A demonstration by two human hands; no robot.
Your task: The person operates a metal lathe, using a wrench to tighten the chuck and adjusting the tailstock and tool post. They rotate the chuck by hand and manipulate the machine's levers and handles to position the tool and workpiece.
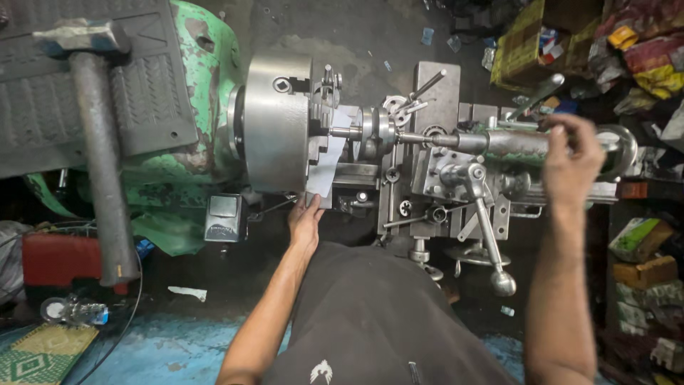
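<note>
So there's a strip of paper (324, 167) hanging by the lathe chuck (274, 121), just above the left hand (305, 222), whose grip looks to be pinching its lower edge. The small round workpiece (374, 132) sits right beside it, pressed by the tailstock (499, 141). The right hand (573, 160) has its grip curled around the tailstock handwheel (620, 146). If that chuck turns, the paper could drag fingers in. The hammer (100, 142) perched on the headstock might rattle off too.
</note>
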